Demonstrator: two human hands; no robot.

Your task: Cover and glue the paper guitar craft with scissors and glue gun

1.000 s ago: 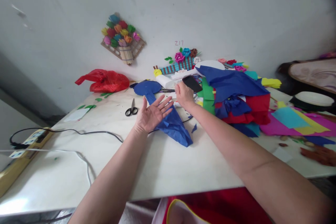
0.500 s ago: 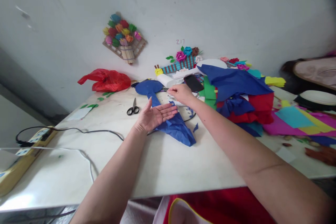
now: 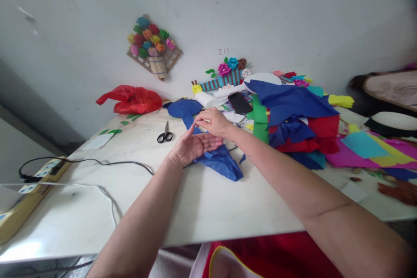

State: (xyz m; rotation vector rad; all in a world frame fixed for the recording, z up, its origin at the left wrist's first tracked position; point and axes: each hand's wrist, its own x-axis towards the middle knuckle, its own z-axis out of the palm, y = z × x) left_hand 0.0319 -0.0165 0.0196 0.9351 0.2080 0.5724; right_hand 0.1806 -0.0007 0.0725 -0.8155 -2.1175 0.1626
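Note:
My left hand (image 3: 193, 147) is open, palm up with its fingers stretched out, above a crumpled piece of blue paper (image 3: 224, 165). My right hand (image 3: 213, 122) is closed in a pinch at the tip of my left thumb; whatever lies between its fingertips is too small to make out. Behind the hands a round blue paper-covered piece (image 3: 184, 107) lies on the table, with a blue strip running from it towards me. Black-handled scissors (image 3: 165, 134) rest to the left of my left hand.
A red plastic bag (image 3: 137, 100) sits at the back left. A power strip (image 3: 39, 184) with cables lies along the left edge. Beyond my right hand is a phone (image 3: 240, 103). Piled coloured paper (image 3: 293, 104) covers the right side. A paper-flower decoration (image 3: 153, 45) hangs on the wall.
My right hand has moved left and slightly down, from beyond the left fingertips to the left thumb. My left hand stays nearly in place, still open.

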